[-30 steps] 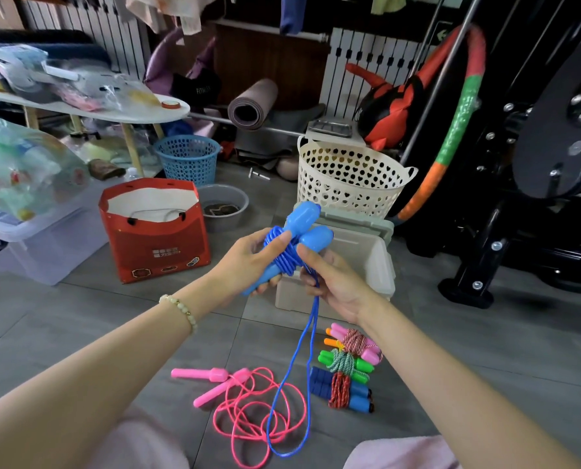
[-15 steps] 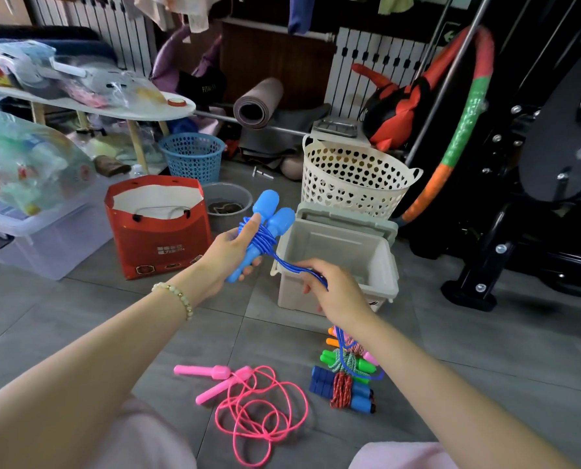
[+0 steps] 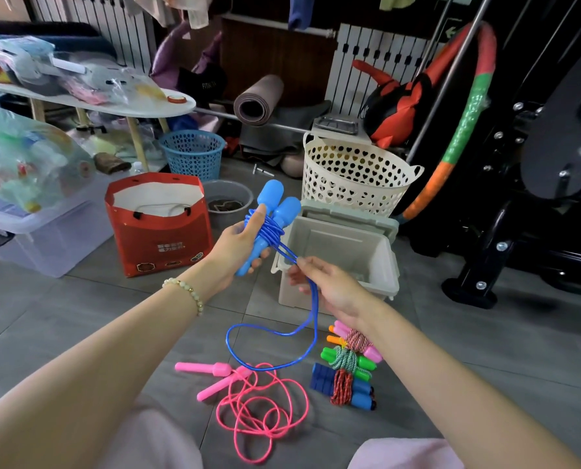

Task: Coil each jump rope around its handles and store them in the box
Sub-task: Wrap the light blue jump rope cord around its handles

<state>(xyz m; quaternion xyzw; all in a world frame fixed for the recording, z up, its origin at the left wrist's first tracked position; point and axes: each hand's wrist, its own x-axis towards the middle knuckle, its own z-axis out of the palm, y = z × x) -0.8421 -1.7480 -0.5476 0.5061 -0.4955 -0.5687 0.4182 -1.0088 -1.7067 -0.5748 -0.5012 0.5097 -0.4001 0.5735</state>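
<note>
My left hand grips the two blue handles of the blue jump rope, with several turns of cord wound round them. My right hand pinches the loose blue cord just below the handles; the rest hangs in a loop down to the floor. The open beige box stands right behind my hands. On the floor lie an uncoiled pink jump rope and three coiled ropes: pink-and-orange handles, green handles, dark blue handles.
A red paper bag stands left of the box, a cream perforated basket behind it. A blue basket, a grey bowl, clear storage bins and a white table fill the left. Black gym equipment stands at right.
My right hand drew the cord out to the right, away from the handles, and the hanging loop has got shorter. The handles have risen a little over the last second.
</note>
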